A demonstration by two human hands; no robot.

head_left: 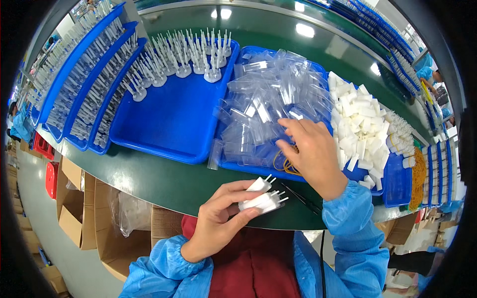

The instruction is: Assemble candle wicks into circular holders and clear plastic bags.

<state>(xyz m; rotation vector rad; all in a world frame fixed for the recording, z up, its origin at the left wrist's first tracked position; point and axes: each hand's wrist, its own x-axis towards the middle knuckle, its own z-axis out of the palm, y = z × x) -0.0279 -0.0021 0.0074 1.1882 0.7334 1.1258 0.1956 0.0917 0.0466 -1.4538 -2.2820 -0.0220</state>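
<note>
Over the front edge of the table, my left hand [218, 218] is closed around a small bunch of white parts with thin prongs [262, 200]. The prongs point right, and a clear film edge shows beneath the lower part. My right hand [313, 151] hovers at the right side of a heap of clear plastic sleeves [268, 99], with its thumb and fingers apart and nothing visible between them. A blue tray [313, 63] bears the sleeves. Yellow rubber bands [285, 164] lie beside my right hand, partly hidden by it. Black tweezers [304, 199] lie on the green table between my hands.
At left, a blue tray [164, 119] carries several white pronged parts [183, 67] at its far end. Stacked blue trays [89, 84] of similar parts stand beyond it. White foam blocks [360, 119] are heaped at right, near more rubber bands [418, 179]. Cardboard boxes [112, 228] sit below the table.
</note>
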